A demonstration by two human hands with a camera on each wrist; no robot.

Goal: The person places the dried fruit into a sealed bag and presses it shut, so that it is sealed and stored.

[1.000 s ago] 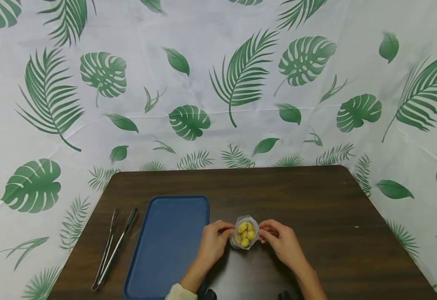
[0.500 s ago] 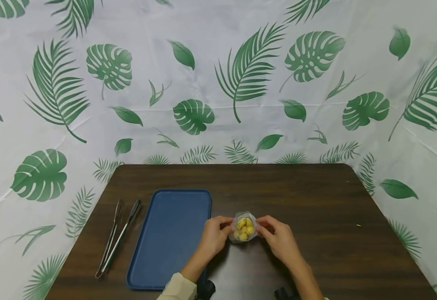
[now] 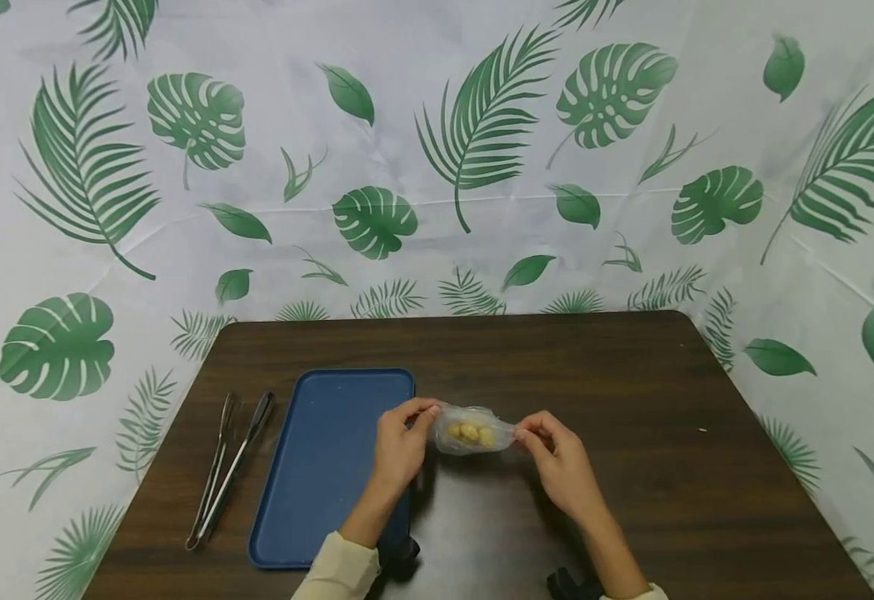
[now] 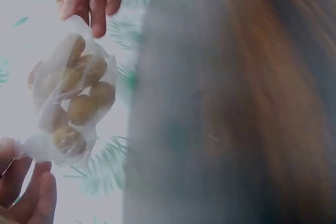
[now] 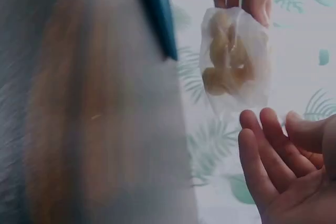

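A clear plastic bag (image 3: 447, 421) with several yellow roundish pieces (image 4: 81, 109) inside stretches sideways between both hands, over the table just right of the tray. My left hand (image 3: 401, 446) pinches its left end between thumb and fingertips; the left wrist view shows the film bunched up there. At the opposite end, my right hand (image 3: 562, 462) pinches a gathered, pointed part of the film. Seen from the right wrist, the fingers (image 5: 254, 163) of that hand are spread beside the bag's near edge. The pieces show blurred through the film.
To the left lies a navy blue rectangular tray (image 3: 332, 467), partly behind the left forearm. Metal tongs (image 3: 230, 479) rest farther left on the dark wooden table (image 3: 594, 358). A tiny pale scrap (image 3: 702, 430) lies at right. Leaf-patterned cloth (image 3: 437, 108) hangs behind.
The bag has gone from mouth facing up, its pieces plainly visible, to drawn out sideways with film over them. The hands have moved apart, the left one leftward and away from the body.
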